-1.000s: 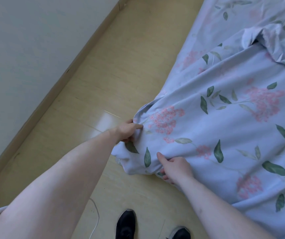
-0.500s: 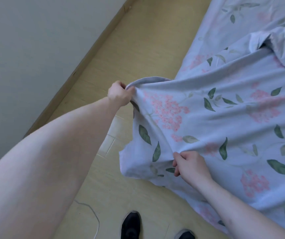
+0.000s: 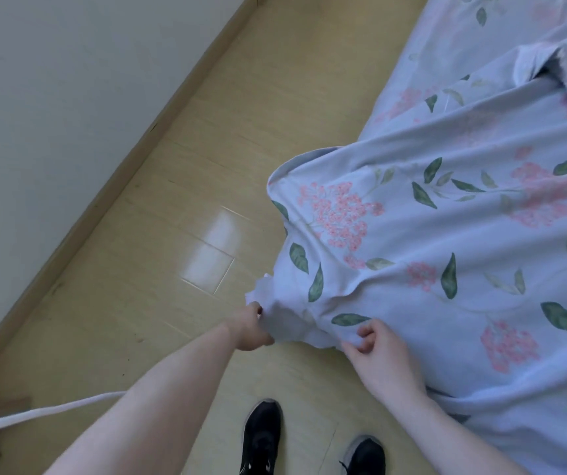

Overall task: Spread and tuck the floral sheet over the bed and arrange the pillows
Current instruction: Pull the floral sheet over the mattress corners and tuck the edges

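The left hand (image 3: 253,329) is curled tight around the bunched white corner of the floral sheet (image 3: 446,255), fingers closed on the cloth at its lowest hanging point. The right hand (image 3: 376,349) sits just beside it to the right, thumb and fingertips pinching a small fold of the same sheet near a green leaf print. Both forearms reach forward from the bottom of the view, and the sheet's corner sags between the two grips.

Below the hands lies a pale yellow wood-look floor (image 3: 179,186), glossy enough to carry a bright patch of reflected light. Two black shoes (image 3: 261,438) stand on it at the bottom edge, toes toward the bed. A white cord (image 3: 45,411) runs across the lower left. A tan skirting board (image 3: 131,145) runs diagonally from lower left to upper right, with a plain white wall (image 3: 52,80) above it.

The sheet, pale blue with pink flower clusters and green leaves, spreads away from the hands to the right and upward, filling the right side of the view. Its near edge runs diagonally, roughly parallel to the skirting board. Toward the upper right the cloth is rumpled into a raised fold (image 3: 549,60).
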